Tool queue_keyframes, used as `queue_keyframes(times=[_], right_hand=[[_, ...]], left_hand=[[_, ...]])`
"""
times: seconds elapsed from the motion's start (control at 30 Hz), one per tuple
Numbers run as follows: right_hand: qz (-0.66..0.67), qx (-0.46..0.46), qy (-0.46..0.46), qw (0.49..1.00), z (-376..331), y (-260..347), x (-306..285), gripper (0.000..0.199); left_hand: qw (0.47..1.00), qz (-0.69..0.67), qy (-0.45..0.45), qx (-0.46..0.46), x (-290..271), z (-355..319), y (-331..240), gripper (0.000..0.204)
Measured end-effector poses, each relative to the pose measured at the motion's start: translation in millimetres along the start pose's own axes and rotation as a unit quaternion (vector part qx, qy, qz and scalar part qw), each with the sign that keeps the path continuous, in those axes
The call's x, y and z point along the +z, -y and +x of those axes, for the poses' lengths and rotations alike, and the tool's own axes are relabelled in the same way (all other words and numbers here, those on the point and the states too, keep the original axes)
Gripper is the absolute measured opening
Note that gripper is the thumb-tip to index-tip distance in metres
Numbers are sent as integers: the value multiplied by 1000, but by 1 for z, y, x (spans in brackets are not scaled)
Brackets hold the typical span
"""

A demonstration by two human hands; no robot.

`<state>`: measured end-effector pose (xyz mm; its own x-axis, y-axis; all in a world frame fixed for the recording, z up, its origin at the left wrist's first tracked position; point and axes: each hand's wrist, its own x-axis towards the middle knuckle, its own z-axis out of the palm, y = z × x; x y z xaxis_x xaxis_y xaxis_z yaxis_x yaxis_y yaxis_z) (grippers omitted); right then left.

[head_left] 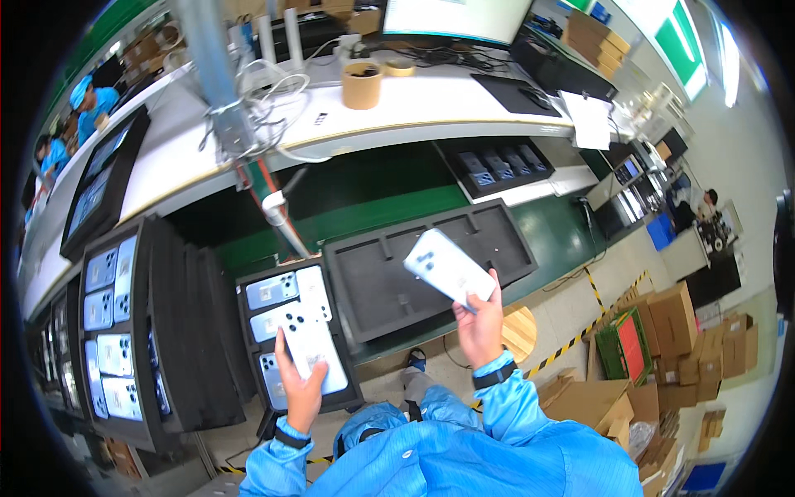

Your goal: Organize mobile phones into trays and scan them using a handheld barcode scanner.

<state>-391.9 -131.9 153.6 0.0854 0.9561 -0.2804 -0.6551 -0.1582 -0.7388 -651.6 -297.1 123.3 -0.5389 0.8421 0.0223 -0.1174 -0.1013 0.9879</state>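
Note:
My left hand (303,383) is closed around a white-backed smartphone (308,335), its rear cameras facing up, above a black foam tray (335,401). Several other phones (272,290) lie in that tray's slots, partly covered by my hand and the held phone. On the right, a second pale smartphone (447,263) is gripped by its lower end between the thumb and fingers of my right hand (480,330). It is tilted, back side up, over a larger black tray (364,291) with no phones visible in it.
Stacked black trays (195,331) holding phones stand at the left. A white bench shelf (431,112) carries cables, a brown tub (362,86) and a monitor (455,18). Under it sits another filled tray (497,166). Cardboard boxes (671,319) and a round wooden stool (519,331) are at the right.

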Motion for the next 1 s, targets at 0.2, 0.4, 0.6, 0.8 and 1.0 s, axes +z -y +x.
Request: queue_keyframes(times=[0.2,0.4,0.6,0.8,1.0], right_hand=[[-54,-39,-116,991,80,59,-69,62],[-317,-117,-60,939,148,61,-96,55],[-641,-346,-4,685,161,60,-113,58],[-452,-223,201,840,94,35,-34,16],[-366,8,692,623,-15,-60,134,23]], left_hand=[[990,86,110,-11,140,61,13,58],[918,381,24,107,214,70,45,48],[869,448,63,198,197,47,36,46],[823,499,-271,4,30,3,63,34],[655,661,-228,-287,-106,-40,159,73]])
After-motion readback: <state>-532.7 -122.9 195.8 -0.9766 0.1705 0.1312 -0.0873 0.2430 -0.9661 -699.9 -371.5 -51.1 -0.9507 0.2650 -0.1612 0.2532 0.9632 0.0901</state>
